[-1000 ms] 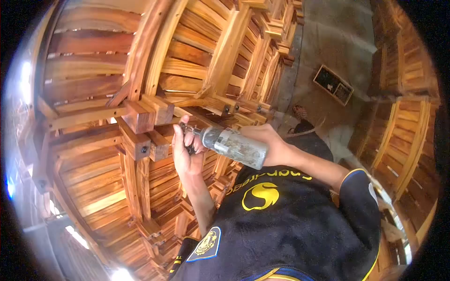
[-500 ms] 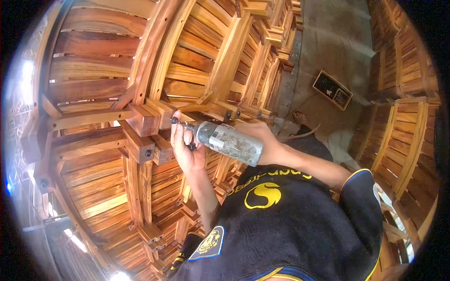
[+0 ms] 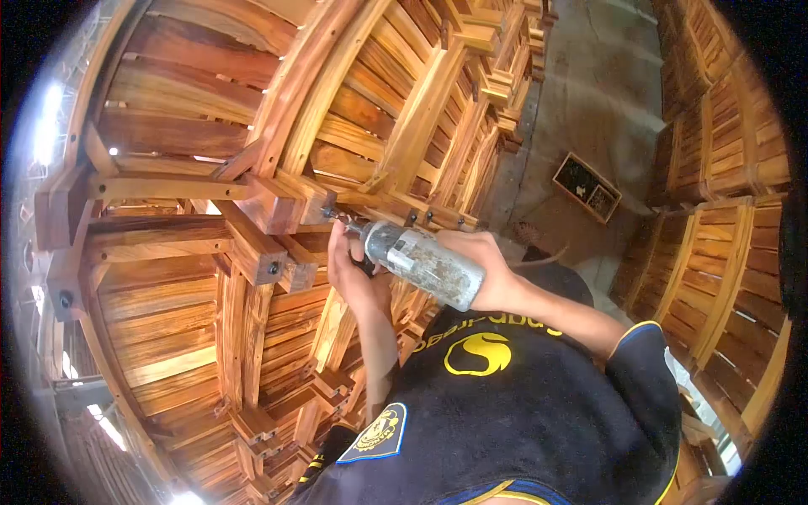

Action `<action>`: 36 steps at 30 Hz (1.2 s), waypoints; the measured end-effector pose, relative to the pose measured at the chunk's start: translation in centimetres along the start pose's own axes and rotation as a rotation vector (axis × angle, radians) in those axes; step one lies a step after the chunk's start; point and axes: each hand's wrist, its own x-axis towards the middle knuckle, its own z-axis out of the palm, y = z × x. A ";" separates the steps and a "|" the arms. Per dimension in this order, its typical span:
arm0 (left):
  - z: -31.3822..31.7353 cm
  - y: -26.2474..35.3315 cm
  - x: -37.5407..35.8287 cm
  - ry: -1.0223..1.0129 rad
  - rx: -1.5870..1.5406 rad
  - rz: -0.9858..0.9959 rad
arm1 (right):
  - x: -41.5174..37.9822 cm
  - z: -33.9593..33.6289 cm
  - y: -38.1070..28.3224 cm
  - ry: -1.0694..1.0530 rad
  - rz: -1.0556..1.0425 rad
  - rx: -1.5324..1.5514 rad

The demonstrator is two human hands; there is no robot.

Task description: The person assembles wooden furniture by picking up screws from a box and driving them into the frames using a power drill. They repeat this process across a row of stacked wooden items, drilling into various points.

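My right hand (image 3: pixel 484 261) is wrapped round the back of a worn grey power tool (image 3: pixel 429 265), which points left. At the tool's front, my left hand (image 3: pixel 358 273) has its fingers round a black part under the nose. The tool's tip meets a dark bolt (image 3: pixel 329 212) at the end of a wooden block (image 3: pixel 273 204). Just below, a second wooden block (image 3: pixel 259 257) carries another dark bolt head (image 3: pixel 273 268).
Stacked slatted wooden furniture (image 3: pixel 185 76) fills the left and centre. More slatted pieces (image 3: pixel 715 278) stand on the right. A wooden tray (image 3: pixel 587 187) with small dark parts lies on the concrete floor (image 3: pixel 589 93).
The tool and both hands have shifted slightly right and down in view. The bolt, earlier by my left fingertips in front of the tool, is now against the wooden block.
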 end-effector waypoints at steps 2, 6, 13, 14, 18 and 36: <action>-1.0 -0.9 1.3 0.110 -0.112 0.102 | 0.2 0.1 -0.8 0.033 0.002 -0.004; -1.5 -1.1 5.4 0.116 -0.276 0.159 | 0.5 0.6 -2.2 0.035 0.044 -0.001; 0.3 -0.5 9.4 0.240 -0.261 0.167 | 0.9 0.2 -3.4 -0.045 0.055 -0.129; -0.3 -0.6 10.2 0.220 -0.141 0.185 | 1.0 0.1 -3.6 -0.065 0.048 -0.138; -2.5 -0.4 11.3 0.125 0.115 0.123 | 1.0 0.1 -4.2 -0.037 0.072 -0.193; -1.8 -0.3 11.2 0.043 -0.016 0.141 | 1.0 0.9 -3.5 -0.006 0.051 -0.152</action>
